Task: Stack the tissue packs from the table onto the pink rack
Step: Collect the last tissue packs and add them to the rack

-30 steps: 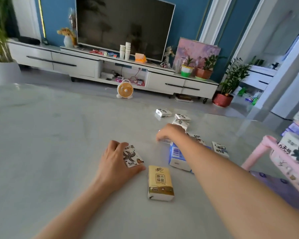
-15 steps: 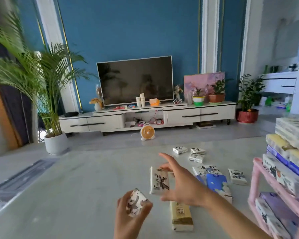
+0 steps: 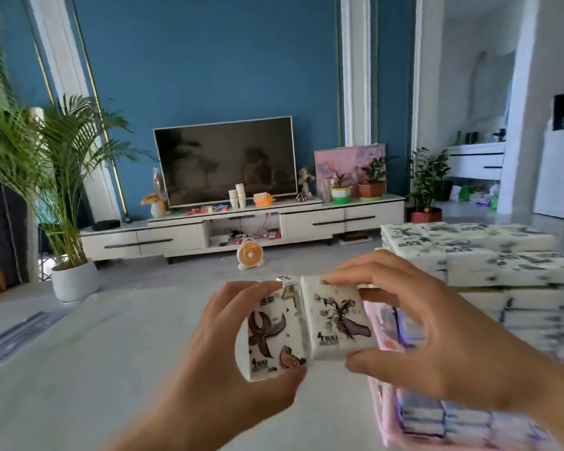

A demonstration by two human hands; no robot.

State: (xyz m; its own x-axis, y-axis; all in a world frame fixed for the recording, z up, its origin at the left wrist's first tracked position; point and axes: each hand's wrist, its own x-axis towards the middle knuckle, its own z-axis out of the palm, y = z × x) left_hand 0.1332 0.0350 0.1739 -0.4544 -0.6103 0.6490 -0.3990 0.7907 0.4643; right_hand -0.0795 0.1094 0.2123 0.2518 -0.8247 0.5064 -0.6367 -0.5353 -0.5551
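Head view: both packs have come up off the worktop (image 3: 79, 369) since a second ago — the left hand (image 3: 228, 346) grips the starfish-print tissue pack (image 3: 274, 336), the right hand (image 3: 437, 336) the flower-print tissue pack (image 3: 336, 320), pressed together just left of the full pink rack (image 3: 380, 415) — ready for stacking.

Two bare hands raised side by side (forearms reaching up from below): left hand (image 3: 228, 349) and right hand (image 3: 437, 340) each pinch a tissue pack
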